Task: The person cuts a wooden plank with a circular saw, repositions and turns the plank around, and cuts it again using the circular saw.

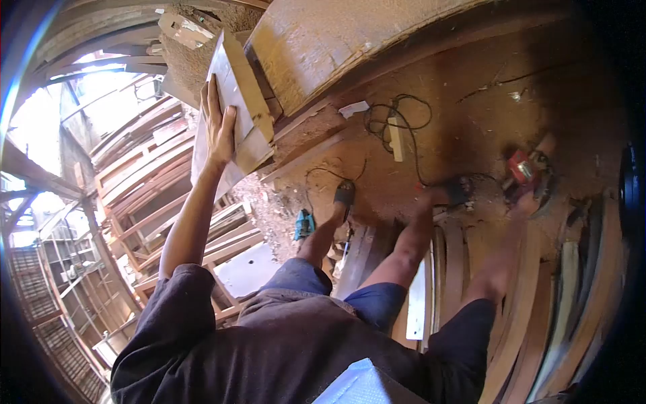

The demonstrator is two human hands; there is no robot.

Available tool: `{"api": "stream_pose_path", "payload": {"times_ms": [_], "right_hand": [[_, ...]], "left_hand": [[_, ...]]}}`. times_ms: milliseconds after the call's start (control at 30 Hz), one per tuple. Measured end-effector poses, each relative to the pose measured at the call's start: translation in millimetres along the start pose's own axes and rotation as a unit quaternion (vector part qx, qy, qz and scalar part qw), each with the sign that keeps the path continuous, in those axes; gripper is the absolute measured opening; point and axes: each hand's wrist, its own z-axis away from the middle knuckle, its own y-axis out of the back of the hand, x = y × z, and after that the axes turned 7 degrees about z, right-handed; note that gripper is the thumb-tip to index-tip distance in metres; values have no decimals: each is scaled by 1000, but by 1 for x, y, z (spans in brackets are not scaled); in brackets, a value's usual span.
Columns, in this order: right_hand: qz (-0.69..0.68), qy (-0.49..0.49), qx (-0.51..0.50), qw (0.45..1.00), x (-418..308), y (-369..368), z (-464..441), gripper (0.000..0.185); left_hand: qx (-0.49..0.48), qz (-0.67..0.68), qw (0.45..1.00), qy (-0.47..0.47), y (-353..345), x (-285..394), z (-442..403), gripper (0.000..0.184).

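Note:
My left hand (pixel 219 131) lies flat, fingers stretched and thumb apart, against the pale face of an upright board (pixel 227 71) that has a thick wooden edge. On the other side, my right hand (pixel 529 200) is wrapped round a red power tool (pixel 521 167); motion blurs both, and the fingers are hard to make out. A dark cable (pixel 416 151) runs in loops over the brown floor, towards the tool. Beside the loops is a short pale wooden block (pixel 396 140).
A large wooden slab (pixel 323 44) spans the top. Stacked planks (pixel 145 168) stand at left, and long timbers (pixel 521 316) lie at lower right. A teal tool (pixel 304 224) is near my sandalled foot (pixel 344 193). Wood shavings cover the ground.

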Motion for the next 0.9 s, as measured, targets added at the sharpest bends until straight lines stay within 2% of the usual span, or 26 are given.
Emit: {"api": "stream_pose_path", "payload": {"times_ms": [67, 100, 167, 233, 300, 367, 400, 467, 500, 567, 633, 700, 833, 900], "right_hand": [[-47, -47, 1, 998, -41, 17, 75, 52], [-83, 1, -1, 997, -53, 24, 112, 47], [-48, 118, -13, 992, -14, 37, 127, 41], [-180, 67, -66, 979, -83, 48, 240, 26], [-118, 82, -86, 986, -89, 68, 297, 27], [-94, 120, -48, 987, -103, 79, 360, 26], [-49, 162, -64, 983, -93, 91, 383, 27], [-55, 166, -96, 980, -105, 108, 440, 32], [-103, 124, -114, 980, -131, 114, 482, 35], [-72, 118, -166, 976, -164, 133, 537, 38], [-37, 146, -162, 975, -213, 142, 594, 37], [-82, 166, -152, 971, -239, 143, 637, 36], [-59, 226, -149, 961, -283, 148, 684, 33], [-28, 280, -161, 946, -303, 147, 692, 25]], "left_hand": [[3, -19, 1000, 16, 2, -9, 4, 87], [8, -4, 1000, 15, 2, -10, 9, 87], [24, -36, 999, 26, 1, -10, 19, 91], [32, -29, 998, 37, -1, -5, 18, 93], [32, -56, 995, 70, 2, -4, 24, 97], [48, -32, 995, 78, 1, -9, 25, 99], [46, -53, 994, 84, 1, -6, 25, 99], [49, -75, 992, 84, 3, -8, 19, 101], [56, -62, 992, 91, 5, -6, 18, 101], [38, -85, 990, 105, 10, -2, 12, 101], [55, -76, 991, 95, 10, -6, 13, 102], [65, -93, 989, 99, 12, -3, 14, 103], [61, -59, 991, 108, 30, 7, 19, 103], [60, -52, 988, 129, 39, 8, 20, 102]]}}
